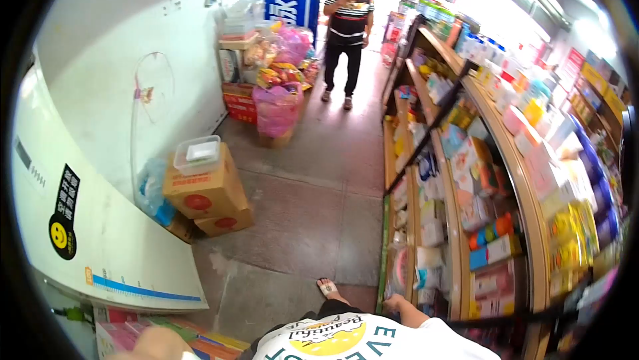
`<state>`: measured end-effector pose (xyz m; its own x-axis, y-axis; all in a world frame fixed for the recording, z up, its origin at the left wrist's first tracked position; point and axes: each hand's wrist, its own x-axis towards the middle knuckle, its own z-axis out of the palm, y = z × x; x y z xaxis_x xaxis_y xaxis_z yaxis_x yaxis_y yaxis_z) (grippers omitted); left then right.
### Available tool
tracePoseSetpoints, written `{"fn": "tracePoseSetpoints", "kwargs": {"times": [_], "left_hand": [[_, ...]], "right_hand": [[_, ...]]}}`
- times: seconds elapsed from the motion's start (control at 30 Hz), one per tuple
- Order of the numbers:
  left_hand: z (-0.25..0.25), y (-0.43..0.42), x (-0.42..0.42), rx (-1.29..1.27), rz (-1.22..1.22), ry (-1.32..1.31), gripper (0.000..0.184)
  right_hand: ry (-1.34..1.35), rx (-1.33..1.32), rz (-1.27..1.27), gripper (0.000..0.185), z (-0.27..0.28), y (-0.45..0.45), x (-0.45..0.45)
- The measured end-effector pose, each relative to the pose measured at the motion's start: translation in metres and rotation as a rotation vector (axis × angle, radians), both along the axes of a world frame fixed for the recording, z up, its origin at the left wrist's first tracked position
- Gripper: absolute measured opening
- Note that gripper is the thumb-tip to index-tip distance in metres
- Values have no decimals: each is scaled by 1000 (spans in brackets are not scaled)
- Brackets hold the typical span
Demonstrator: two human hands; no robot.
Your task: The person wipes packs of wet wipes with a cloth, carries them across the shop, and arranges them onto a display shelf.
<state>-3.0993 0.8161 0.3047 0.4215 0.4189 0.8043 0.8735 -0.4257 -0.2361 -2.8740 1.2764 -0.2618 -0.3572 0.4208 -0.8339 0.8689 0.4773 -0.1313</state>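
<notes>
My right hand (394,303) hangs low beside the shelf unit on the right, its fingers loosely curled with nothing visible in them. Goods in white and pastel packs (399,270) stand on the low shelf just beyond it. At the bottom left, my left hand (160,343) is a blurred patch of skin at the frame edge, and its fingers cannot be made out. Flat colourful packs (216,347) lie around and below it. My white printed shirt (333,340) fills the bottom middle, with one sandalled foot (327,288) on the floor ahead.
Shelves (459,227) of packaged goods line the right side. Cardboard boxes (203,190) topped by a clear plastic tub (198,154) stand at left, near a white cabinet (100,227). Farther on are pink bags (277,110) and a person (349,27) standing in the aisle (306,180).
</notes>
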Motion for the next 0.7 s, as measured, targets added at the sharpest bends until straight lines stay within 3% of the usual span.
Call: {"fn": "tracePoseSetpoints", "kwargs": {"times": [0.03,0.07,0.1,0.13,0.17,0.2,0.23,0.27,0.3,0.33,0.37,0.43,0.5,0.57,0.6,0.67,0.7], "left_hand": [[-33,-4,-3,26,314,-257,36],[-68,-10,-8,45,626,-510,35],[-87,19,-23,111,768,-832,34],[-110,45,-38,197,866,-1172,35],[-159,51,-63,34,963,-1467,23],[-227,45,-74,-34,1071,-1637,29],[-308,28,-58,-309,1520,-1320,34],[-335,21,-40,-1060,1642,-1487,44],[-383,7,-7,-1527,1601,-1328,53],[-452,-23,48,-1663,1504,-1212,56],[-489,-33,98,-1691,1486,-1345,54],[-506,-26,168,-1462,1626,-1841,49],[-505,-18,206,-1346,1700,-2065,44],[-501,-21,232,-1282,1728,-2180,40],[-501,-23,241,-1258,1731,-2214,38],[-502,-32,253,-1227,1741,-2237,33],[-505,-40,256,-1227,1739,-2220,31]], "right_hand": [[172,78,188,29,-6,21,-28],[132,141,320,28,-18,43,-65],[212,146,388,28,-21,60,-98],[348,73,250,29,-25,76,-129],[430,113,320,30,18,78,-163],[457,125,230,31,38,82,-194],[496,131,258,33,44,91,-218],[532,130,288,35,44,97,-237],[517,108,303,35,53,97,-252],[535,80,285,35,68,97,-264],[557,58,264,35,75,99,-273],[551,23,262,33,69,103,-278],[534,-17,257,31,54,102,-269],[331,25,621,28,26,107,-253],[319,15,627,28,17,106,-256],[-173,-312,412,30,1,99,-261],[-224,-359,495,31,38,84,-289]]}}
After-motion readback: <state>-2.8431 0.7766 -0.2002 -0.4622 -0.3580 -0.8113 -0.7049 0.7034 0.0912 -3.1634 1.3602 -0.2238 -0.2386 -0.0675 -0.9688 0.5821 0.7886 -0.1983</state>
